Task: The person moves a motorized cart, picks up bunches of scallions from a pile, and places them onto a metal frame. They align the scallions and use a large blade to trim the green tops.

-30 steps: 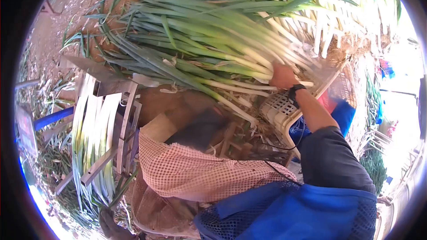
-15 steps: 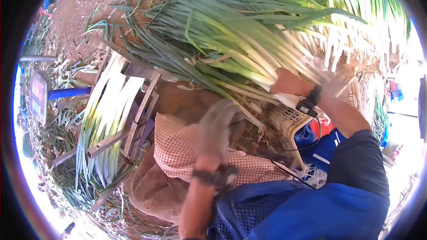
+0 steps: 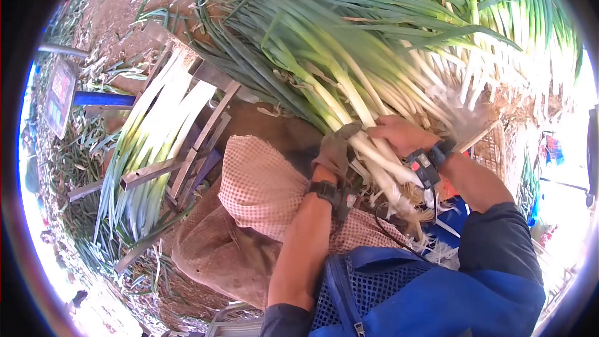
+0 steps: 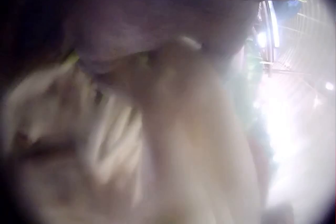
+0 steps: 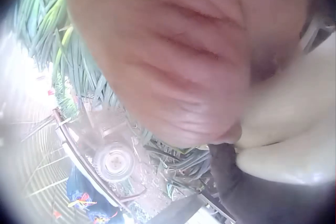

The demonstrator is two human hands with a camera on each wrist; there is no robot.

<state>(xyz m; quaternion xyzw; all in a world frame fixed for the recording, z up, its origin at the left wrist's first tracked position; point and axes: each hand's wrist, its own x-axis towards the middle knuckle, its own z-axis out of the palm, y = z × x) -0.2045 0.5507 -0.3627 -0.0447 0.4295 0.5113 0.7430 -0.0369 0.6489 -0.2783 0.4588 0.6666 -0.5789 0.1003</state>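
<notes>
Long green onions with white stalks are bunched in the middle of the head view. My gloved left hand [image 3: 337, 148] grips several white stalks [image 3: 382, 168] from the left side, its fingers round them. Close beside it, my bare right hand [image 3: 404, 135] holds the same stalks from the right. Their root ends hang over my lap. In the right wrist view, the curled bare hand [image 5: 178, 66] lies against thick pale stalks [image 5: 294, 145], with the dark glove [image 5: 228, 174] below. The left wrist view is blurred, showing pale stalks [image 4: 194, 134] close up.
A large onion pile [image 3: 387, 0] spreads across the back and right. At the left, a metal rack [image 3: 187, 178] holds another bunch [image 3: 163, 118], near a scale display [image 3: 61, 95] and blue bar [image 3: 103, 98]. A checked cloth [image 3: 262, 181] covers the lap.
The left hand has come up from the lower left, across the lap, to the stalks and taken hold. The right hand has drawn the stalks toward the body, lifting their roots over the crate.
</notes>
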